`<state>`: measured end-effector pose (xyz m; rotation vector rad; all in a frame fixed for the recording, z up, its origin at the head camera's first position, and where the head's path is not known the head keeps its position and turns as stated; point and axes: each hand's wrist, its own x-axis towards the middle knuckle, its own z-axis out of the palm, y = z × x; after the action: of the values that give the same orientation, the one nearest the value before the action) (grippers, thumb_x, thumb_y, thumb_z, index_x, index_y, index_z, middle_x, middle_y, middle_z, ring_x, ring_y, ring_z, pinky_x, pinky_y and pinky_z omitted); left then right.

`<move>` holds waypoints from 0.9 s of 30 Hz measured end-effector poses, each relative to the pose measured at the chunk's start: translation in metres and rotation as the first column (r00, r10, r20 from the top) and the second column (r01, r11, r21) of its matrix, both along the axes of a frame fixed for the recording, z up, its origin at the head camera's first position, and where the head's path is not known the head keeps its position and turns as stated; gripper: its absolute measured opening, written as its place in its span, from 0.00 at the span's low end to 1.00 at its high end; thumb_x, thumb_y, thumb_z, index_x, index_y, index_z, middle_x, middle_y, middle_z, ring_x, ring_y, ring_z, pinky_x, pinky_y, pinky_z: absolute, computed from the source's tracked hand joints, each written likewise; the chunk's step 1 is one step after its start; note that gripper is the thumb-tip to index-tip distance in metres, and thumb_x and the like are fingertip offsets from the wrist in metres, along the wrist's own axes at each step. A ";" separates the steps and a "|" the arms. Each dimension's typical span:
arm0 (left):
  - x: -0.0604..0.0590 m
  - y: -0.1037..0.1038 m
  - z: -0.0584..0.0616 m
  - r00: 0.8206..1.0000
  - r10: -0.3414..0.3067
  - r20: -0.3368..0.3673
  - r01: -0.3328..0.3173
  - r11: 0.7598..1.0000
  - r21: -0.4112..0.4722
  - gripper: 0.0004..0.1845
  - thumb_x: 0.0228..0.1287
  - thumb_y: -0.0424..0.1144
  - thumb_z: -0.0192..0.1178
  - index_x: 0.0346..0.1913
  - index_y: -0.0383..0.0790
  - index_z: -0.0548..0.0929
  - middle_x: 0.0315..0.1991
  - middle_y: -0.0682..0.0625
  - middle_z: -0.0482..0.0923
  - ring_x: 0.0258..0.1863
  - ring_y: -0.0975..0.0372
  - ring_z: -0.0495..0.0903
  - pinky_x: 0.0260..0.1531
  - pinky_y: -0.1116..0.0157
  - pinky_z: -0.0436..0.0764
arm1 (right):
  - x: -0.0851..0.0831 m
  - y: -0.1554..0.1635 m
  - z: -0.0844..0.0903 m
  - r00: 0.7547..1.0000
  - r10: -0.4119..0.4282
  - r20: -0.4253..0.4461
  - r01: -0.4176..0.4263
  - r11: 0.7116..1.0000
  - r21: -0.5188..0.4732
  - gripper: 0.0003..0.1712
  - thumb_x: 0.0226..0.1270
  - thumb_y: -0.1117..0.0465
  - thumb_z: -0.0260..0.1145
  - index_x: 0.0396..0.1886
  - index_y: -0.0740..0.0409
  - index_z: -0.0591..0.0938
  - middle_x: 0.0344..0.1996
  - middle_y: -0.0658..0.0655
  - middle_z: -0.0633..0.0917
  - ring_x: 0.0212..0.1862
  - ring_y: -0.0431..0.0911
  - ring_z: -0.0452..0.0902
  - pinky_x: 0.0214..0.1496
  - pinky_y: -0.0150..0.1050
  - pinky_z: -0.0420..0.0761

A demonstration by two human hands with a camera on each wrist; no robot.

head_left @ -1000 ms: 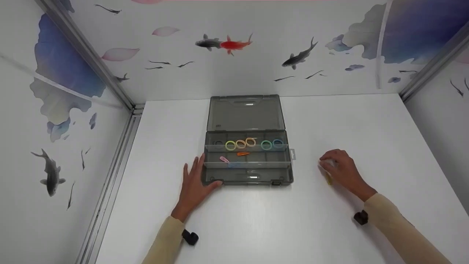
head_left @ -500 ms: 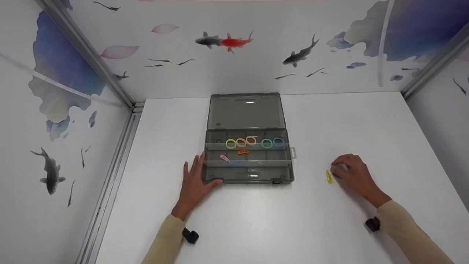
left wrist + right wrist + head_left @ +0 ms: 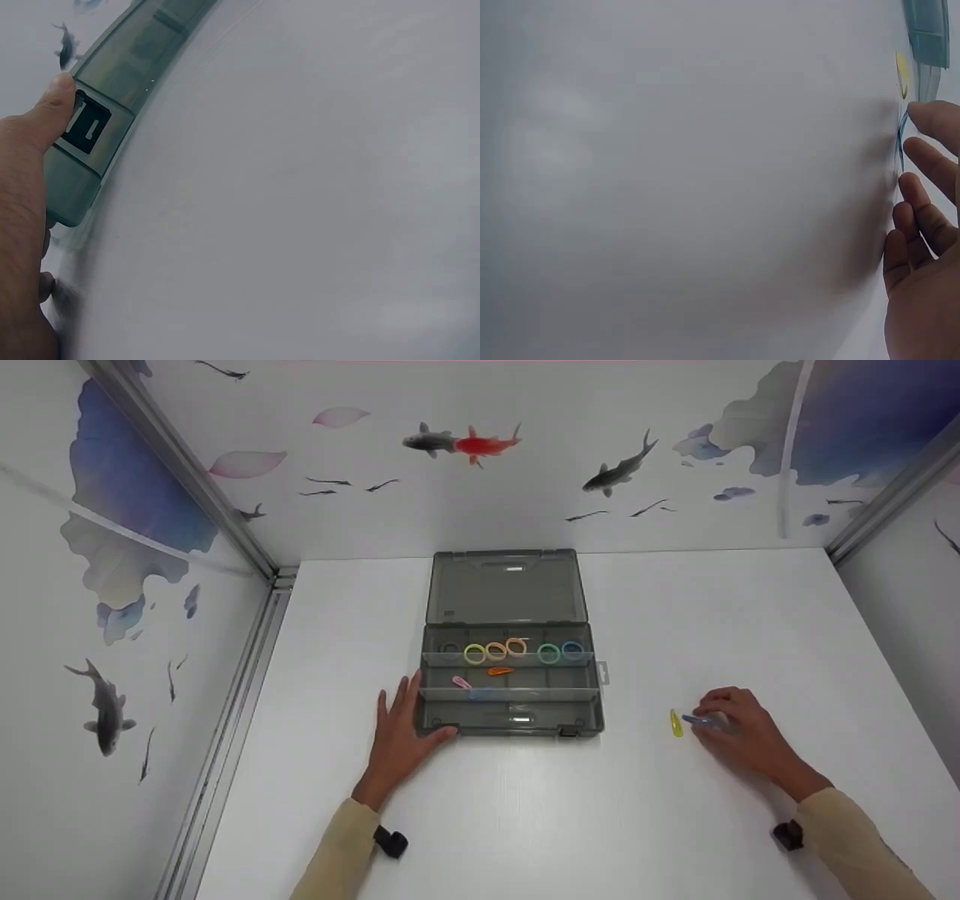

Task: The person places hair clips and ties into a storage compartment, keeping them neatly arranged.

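My left hand point(image 3: 394, 746) rests against the near left corner of a grey see-through compartment box point(image 3: 559, 710), fingers along its side and thumb at the front edge. In the left wrist view the thumb lies near the box's black latch point(image 3: 88, 124). At the right, my right hand point(image 3: 746, 731) has a blue hair clip point(image 3: 699, 721) between thumb and forefinger, low over the table. In the right wrist view this blue clip point(image 3: 901, 142) shows as a thin V shape at the fingertips. A yellow hair clip point(image 3: 676, 723) lies just left of that hand.
The box lid point(image 3: 506, 589) stands open towards the back wall. Several coloured hair ties point(image 3: 549, 653) sit in the back row. A pink clip point(image 3: 461, 682), an orange clip point(image 3: 500, 671) and a blue item point(image 3: 484, 693) are in the middle row. White walls surround the table point(image 3: 525, 825).
My right hand has moved right and slightly nearer, away from the yellow clip, which now lies uncovered. The blue clip has come into sight at the fingertips. The left hand has stayed put.
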<state>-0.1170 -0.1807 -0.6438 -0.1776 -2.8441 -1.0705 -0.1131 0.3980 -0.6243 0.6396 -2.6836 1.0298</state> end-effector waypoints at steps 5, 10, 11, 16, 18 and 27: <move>0.000 0.000 0.001 1.000 -0.005 0.000 0.005 1.000 0.003 0.60 0.51 0.77 0.63 0.81 0.67 0.42 0.81 0.41 0.50 0.80 0.42 0.43 0.75 0.38 0.45 | 0.005 0.007 0.000 0.997 -0.034 0.071 0.033 0.999 0.007 0.18 0.52 0.72 0.79 0.43 0.54 0.88 0.49 0.54 0.79 0.55 0.39 0.66 0.55 0.17 0.67; 0.000 0.000 0.000 1.000 0.002 0.007 -0.002 1.000 -0.003 0.60 0.50 0.78 0.62 0.81 0.70 0.41 0.81 0.42 0.49 0.80 0.41 0.41 0.74 0.37 0.49 | 0.006 0.009 0.001 0.994 -0.069 0.083 0.067 0.997 0.026 0.18 0.51 0.73 0.80 0.41 0.54 0.88 0.49 0.54 0.79 0.55 0.41 0.65 0.55 0.16 0.64; 0.000 0.000 0.000 1.000 0.004 0.008 -0.004 1.000 -0.003 0.60 0.50 0.78 0.63 0.81 0.70 0.41 0.81 0.42 0.49 0.80 0.40 0.40 0.73 0.36 0.49 | 0.006 0.009 0.001 0.994 -0.078 0.080 0.075 0.997 0.033 0.18 0.51 0.72 0.80 0.41 0.54 0.88 0.49 0.54 0.79 0.55 0.42 0.65 0.55 0.16 0.64; 0.000 0.000 0.001 1.000 -0.004 -0.013 0.004 1.000 -0.005 0.60 0.51 0.77 0.63 0.81 0.68 0.41 0.80 0.41 0.50 0.80 0.43 0.44 0.75 0.39 0.45 | 0.007 0.012 0.002 0.989 -0.119 0.089 0.115 0.992 0.053 0.17 0.52 0.70 0.80 0.40 0.52 0.89 0.48 0.53 0.79 0.54 0.43 0.64 0.53 0.17 0.64; -0.001 0.000 0.001 1.000 -0.007 -0.020 0.007 1.000 -0.008 0.60 0.52 0.76 0.63 0.82 0.67 0.41 0.80 0.40 0.51 0.80 0.43 0.45 0.75 0.39 0.44 | 0.007 0.013 0.002 0.989 -0.122 0.087 0.118 0.992 0.050 0.16 0.52 0.70 0.80 0.40 0.52 0.89 0.48 0.53 0.79 0.54 0.43 0.64 0.53 0.17 0.64; 0.000 0.001 0.002 1.000 0.001 0.014 -0.001 1.000 -0.005 0.60 0.51 0.77 0.63 0.82 0.67 0.42 0.81 0.41 0.49 0.79 0.38 0.40 0.73 0.35 0.51 | 0.011 0.016 -0.002 0.996 -0.070 0.058 0.072 0.997 -0.033 0.17 0.52 0.74 0.79 0.40 0.54 0.88 0.50 0.57 0.79 0.56 0.41 0.65 0.53 0.19 0.67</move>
<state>-0.1172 -0.1798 -0.6416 -0.1698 -2.8592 -1.0688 -0.1024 0.4144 -0.6263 0.5120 -2.7087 1.0889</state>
